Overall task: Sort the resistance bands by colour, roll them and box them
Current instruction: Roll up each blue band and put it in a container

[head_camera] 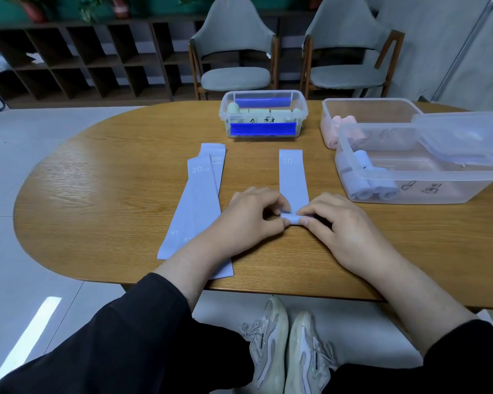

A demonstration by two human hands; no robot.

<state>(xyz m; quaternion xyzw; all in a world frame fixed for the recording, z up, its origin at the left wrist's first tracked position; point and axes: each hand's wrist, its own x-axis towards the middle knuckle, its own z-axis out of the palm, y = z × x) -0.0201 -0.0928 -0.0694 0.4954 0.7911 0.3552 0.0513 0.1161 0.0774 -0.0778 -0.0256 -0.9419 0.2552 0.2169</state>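
While band (293,177) lies flat, hands (292,217) pinch rolled end

Lavender bands (293,177) (white "20 LB" print), pink rolls (342,122), pale green rolls (256,112), wood-grain table (111,177).

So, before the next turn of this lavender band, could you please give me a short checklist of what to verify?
1. Both hands on the roll: left hand and right hand pinch the started roll at its two ends. Ok.
2. Flat part of the band lies straight on the table, in line with the roll. Ok.
3. Roll tight and even: mostly hidden by fingers. Cannot tell.
4. Path ahead of the roll free of other things. Ok.
5. Lavender box open, with room beside its rolls. Ok.
6. Remaining flat bands kept apart from the one being rolled. Ok.
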